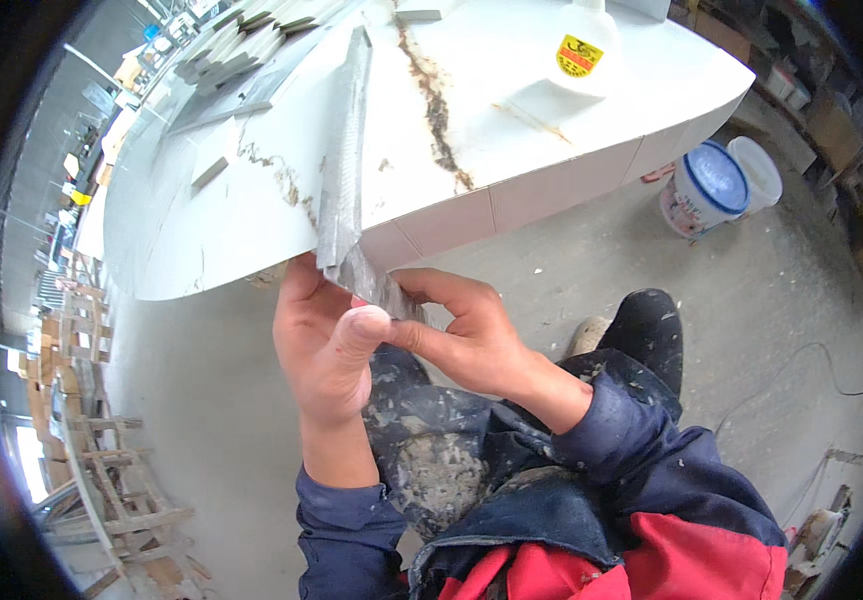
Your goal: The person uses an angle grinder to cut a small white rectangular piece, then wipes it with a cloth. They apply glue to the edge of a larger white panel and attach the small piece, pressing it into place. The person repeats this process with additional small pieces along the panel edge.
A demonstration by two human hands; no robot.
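Observation:
A long, narrow grey strip (343, 150) lies over the pale tabletop (274, 232), its near end jutting past the edge. My left hand (326, 352) holds that end from below, thumb raised and fingers partly hidden behind it. From the end runs a short, shiny, semi-transparent band (382, 289), which looks like film or tape. My right hand (469, 330) pinches this band between thumb and forefinger, close to my left thumb. Brown veining marks the tabletop, which looks like marble-patterned stone or tile.
A white bottle (581, 45) with a yellow-and-red label stands on the tabletop. Stacked pale strips (240, 37) and a small white block (215, 154) lie at the left. Buckets (705, 187) stand on the floor at right; wooden pallets (120, 487) are at left. A cable (829, 367) crosses the floor.

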